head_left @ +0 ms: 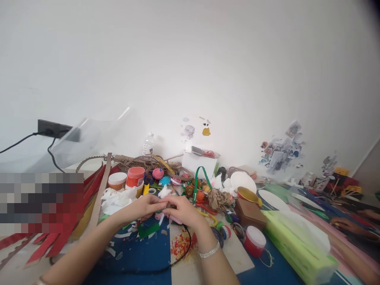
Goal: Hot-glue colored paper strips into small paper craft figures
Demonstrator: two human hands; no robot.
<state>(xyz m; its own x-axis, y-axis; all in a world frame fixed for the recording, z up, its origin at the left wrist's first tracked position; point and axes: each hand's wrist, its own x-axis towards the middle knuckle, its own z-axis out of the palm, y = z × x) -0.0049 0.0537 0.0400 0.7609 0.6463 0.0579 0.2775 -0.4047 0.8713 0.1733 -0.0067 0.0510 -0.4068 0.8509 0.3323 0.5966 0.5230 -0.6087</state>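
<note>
My left hand (147, 206) and my right hand (181, 209) meet over the middle of the cluttered table, fingertips pressed together. Both are closed around something small that the fingers mostly hide. Under my right hand shows part of a pink tool (175, 220), its kind unclear, with a black cord (190, 241) curving down toward me. A narrow white strip (161, 219) pokes out below the fingers. Close by lie a green strip (149, 230), a roll of tape (152, 191) and crumpled white tissue (118, 200). Behind my right hand a green ribbon (195, 186) stands in a loop.
At left stand tubs, one with an orange lid (135, 174), beside red strips (92, 186). To the right are a brown box (251, 213), a red jar (254, 242) and a green tissue pack (297, 245). Another person's arm (347, 253) reaches in at far right.
</note>
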